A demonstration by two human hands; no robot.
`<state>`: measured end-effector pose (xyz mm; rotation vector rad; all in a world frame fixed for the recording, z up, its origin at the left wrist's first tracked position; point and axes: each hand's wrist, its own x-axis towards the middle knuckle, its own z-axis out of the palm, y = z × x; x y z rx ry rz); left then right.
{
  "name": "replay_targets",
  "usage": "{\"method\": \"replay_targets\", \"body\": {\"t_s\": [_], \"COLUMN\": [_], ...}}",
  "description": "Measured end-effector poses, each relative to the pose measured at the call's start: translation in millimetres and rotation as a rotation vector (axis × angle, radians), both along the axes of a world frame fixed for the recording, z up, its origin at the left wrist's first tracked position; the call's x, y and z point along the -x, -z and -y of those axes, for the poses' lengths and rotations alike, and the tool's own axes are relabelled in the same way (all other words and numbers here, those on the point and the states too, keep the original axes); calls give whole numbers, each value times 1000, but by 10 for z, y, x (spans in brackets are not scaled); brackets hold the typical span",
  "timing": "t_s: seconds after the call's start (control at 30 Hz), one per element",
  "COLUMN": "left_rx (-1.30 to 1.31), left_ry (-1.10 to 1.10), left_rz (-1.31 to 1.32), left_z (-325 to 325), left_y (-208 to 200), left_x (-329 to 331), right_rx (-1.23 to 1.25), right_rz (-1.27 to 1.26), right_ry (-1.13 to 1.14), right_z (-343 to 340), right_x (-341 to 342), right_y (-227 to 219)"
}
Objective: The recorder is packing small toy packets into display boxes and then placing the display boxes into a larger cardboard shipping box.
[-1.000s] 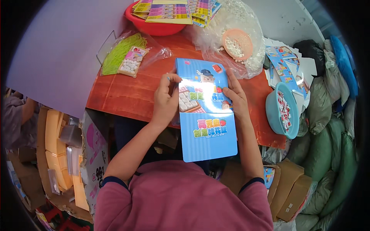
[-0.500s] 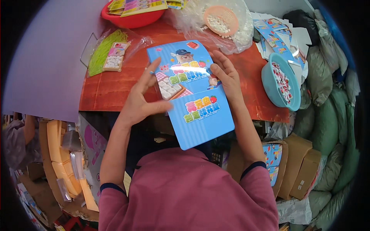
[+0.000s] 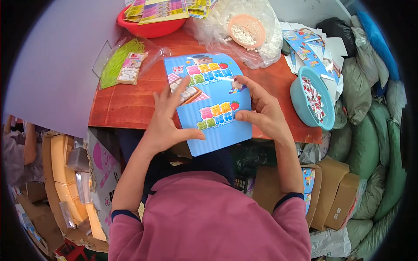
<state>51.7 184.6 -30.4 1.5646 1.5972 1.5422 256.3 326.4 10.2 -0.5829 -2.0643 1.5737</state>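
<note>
A blue printed cardboard sheet (image 3: pixel 220 137) with a fold across it and rounded corners is up in front of me, over the table's near edge. Its upper part curves away and carries colourful lettering, a cartoon figure and a picture of white sweets. My right hand (image 3: pixel 265 111) grips its right side, thumb on the front and fingers at the edge. Along the left side, my left hand (image 3: pixel 167 119) has its fingers and thumb stretched apart, lying over the sheet's edge. Whether the left palm presses on it I cannot tell.
On the red-brown table (image 3: pixel 117 106) lie yellow-green strips (image 3: pixel 115 63) and a small pack of white pieces (image 3: pixel 129 69). A red basin (image 3: pixel 152 29), a peach basket (image 3: pixel 257 30) on clear plastic, and a turquoise basin (image 3: pixel 298 102) of small wrapped packets stand around. Cardboard boxes (image 3: pixel 333 187) and sacks (image 3: pixel 368 143) crowd the right.
The sheet has turned a little, its top bending farther back and its lower part rising. My right hand has moved down its side, and my left hand has shifted right over its edge.
</note>
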Motion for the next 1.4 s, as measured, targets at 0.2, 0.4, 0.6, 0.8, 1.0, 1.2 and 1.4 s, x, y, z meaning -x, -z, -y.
{"method": "replay_targets", "body": {"t_s": [0.2, 0.4, 0.6, 0.8, 1.0, 1.2, 1.4], "left_rx": [-73, -198, -179, -243, -264, -147, -170], "left_ry": [-300, -413, -285, -307, -324, -294, -271], "left_rz": [-372, -443, -432, -697, -656, -409, -441], "left_z": [-25, -68, -65, -3, 7, 37, 57], "left_y": [-166, -451, -455, -281, -295, -299, -308], "left_x": [-19, 213, 207, 215, 199, 205, 191], "right_rx": [-518, -463, -638, -599, -623, -373, -482], "right_rz": [127, 154, 20, 68, 136, 195, 91], "right_ry": [121, 148, 128, 19, -57, -31, -64], "right_z": [-49, -226, -370, -303, -309, -230, -274], "right_x": [121, 254, 331, 199, 134, 143, 119], "right_y": [-231, -468, -383, -225, -273, -250, -128]}}
